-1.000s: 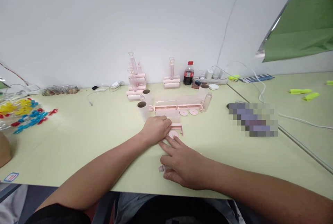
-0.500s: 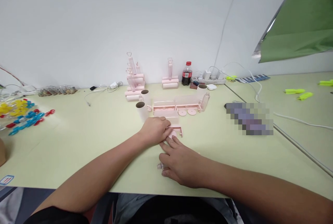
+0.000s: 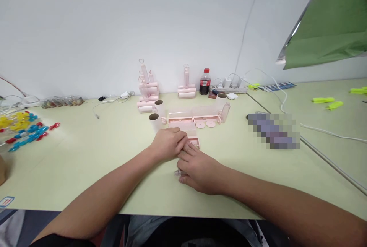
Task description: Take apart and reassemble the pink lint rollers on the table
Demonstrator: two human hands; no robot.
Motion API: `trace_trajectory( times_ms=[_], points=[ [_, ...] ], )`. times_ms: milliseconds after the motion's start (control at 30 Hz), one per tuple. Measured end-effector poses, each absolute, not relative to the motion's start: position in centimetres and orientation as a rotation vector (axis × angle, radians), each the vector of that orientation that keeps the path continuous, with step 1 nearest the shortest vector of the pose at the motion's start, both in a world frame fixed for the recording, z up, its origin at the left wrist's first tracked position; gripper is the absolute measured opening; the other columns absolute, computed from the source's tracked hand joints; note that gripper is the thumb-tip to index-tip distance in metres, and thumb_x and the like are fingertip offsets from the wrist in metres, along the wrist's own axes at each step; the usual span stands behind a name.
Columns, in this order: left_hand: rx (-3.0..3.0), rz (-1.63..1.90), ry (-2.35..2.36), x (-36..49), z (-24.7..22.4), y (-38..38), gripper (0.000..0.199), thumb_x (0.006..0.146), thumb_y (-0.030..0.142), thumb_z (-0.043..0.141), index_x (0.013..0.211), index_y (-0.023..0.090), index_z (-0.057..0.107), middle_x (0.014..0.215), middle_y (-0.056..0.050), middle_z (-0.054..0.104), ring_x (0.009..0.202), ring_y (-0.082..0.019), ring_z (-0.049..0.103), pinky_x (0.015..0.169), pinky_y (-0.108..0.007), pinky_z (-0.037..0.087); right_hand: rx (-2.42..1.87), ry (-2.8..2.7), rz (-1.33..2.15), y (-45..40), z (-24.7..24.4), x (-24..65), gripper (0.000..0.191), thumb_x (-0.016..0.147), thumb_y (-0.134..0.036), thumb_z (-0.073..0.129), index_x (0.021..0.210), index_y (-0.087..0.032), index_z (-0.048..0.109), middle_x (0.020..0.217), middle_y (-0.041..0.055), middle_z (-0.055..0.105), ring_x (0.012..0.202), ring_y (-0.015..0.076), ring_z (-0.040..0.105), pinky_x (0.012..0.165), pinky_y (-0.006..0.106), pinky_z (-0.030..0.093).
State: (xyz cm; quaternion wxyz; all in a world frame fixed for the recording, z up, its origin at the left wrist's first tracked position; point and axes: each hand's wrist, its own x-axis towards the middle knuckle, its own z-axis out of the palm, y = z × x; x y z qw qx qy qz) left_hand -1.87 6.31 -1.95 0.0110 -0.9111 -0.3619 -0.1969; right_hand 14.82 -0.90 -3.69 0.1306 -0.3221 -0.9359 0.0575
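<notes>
My left hand [image 3: 169, 143] holds a pink plastic lint-roller frame [image 3: 196, 142] down on the table, with its fingers bent over the frame's left end and hiding it. My right hand [image 3: 200, 171] curls around a clear plastic handle [image 3: 179, 173], of which only one end shows. Its outstretched fingertips touch the pink frame beside the left fingers. Just beyond lie two pink trays [image 3: 207, 118] with clear covers and two pink discs [image 3: 210, 124]. White sticky-paper rolls [image 3: 155, 124] stand upright to the left; another clear handle [image 3: 225, 113] stands at the right.
Several assembled pink lint rollers [image 3: 187, 91] stand along the wall near a cola bottle [image 3: 205, 82] and a power strip [image 3: 229, 89]. A pixelated object [image 3: 273, 131] lies at the right. Colourful plastic pieces [image 3: 30, 136] are piled at far left.
My right hand has moved slightly away from me, with the clear handle still in it. Its fingertips now cover the spot where a pink disc showed, and less of the frame sticks out.
</notes>
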Motion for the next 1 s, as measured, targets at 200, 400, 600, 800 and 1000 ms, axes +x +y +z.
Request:
trace_trajectory(
  times_ms=[200, 400, 600, 800, 1000],
  points=[
    [-2.920, -1.135, -1.244, -2.9, -0.7, 5.4, 0.032, 0.097, 0.033, 0.039, 0.075, 0.018, 0.056, 0.065, 0.000, 0.059, 0.060, -0.011, 0.052, 0.057, -0.024, 0.038, -0.797, -2.421, 0.281, -0.9, -2.6, 15.3, 0.014, 0.090, -0.029, 0.058, 0.084, -0.016, 0.062, 0.095, 0.0115, 0.063, 0.096, 0.0247, 0.055, 0.085, 0.041, 0.048],
    [-3.284, -1.098, -0.918, -2.9, -0.2, 4.0, 0.045, 0.098, 0.049, 0.032, 0.087, 0.017, 0.061, 0.076, -0.003, 0.062, 0.069, -0.014, 0.056, 0.065, -0.025, 0.041, -0.830, -1.802, 0.380, -1.2, -1.1, 16.6, 0.022, 0.088, -0.042, 0.062, 0.095, -0.020, 0.062, 0.076, 0.0030, 0.058, 0.070, 0.0172, 0.054, 0.063, 0.031, 0.048],
    [-3.509, -0.744, -0.989, -1.8, 0.2, 3.1, 0.039, 0.093, 0.053, 0.045, 0.093, 0.019, 0.062, 0.084, -0.002, 0.066, 0.071, -0.013, 0.055, 0.067, -0.024, 0.039, -0.765, -1.321, 1.066, -0.5, -1.2, 17.4, 0.034, 0.087, -0.055, 0.058, 0.093, -0.022, 0.054, 0.057, -0.0023, 0.060, 0.047, 0.0141, 0.055, 0.046, 0.027, 0.047],
    [-3.644, -0.770, -1.128, -2.6, 0.4, 3.5, 0.038, 0.086, 0.052, 0.057, 0.075, 0.016, 0.056, 0.063, 0.004, 0.049, 0.059, -0.009, 0.042, 0.057, -0.021, 0.033, -0.844, -1.332, 1.342, 0.1, -0.9, 18.0, 0.033, 0.080, -0.049, 0.070, 0.080, -0.016, 0.064, 0.052, -0.0044, 0.054, 0.036, 0.0061, 0.044, 0.034, 0.018, 0.033],
    [-3.935, -1.069, -1.012, -3.3, 1.2, 3.7, 0.034, 0.085, 0.047, 0.062, 0.075, 0.015, 0.056, 0.063, 0.004, 0.049, 0.057, -0.008, 0.041, 0.054, -0.020, 0.034, -0.594, -1.162, 1.528, 0.1, -1.3, 17.7, 0.027, 0.077, -0.044, 0.073, 0.086, -0.018, 0.070, 0.057, -0.0008, 0.065, 0.039, 0.0128, 0.058, 0.034, 0.023, 0.046]
  ],
)
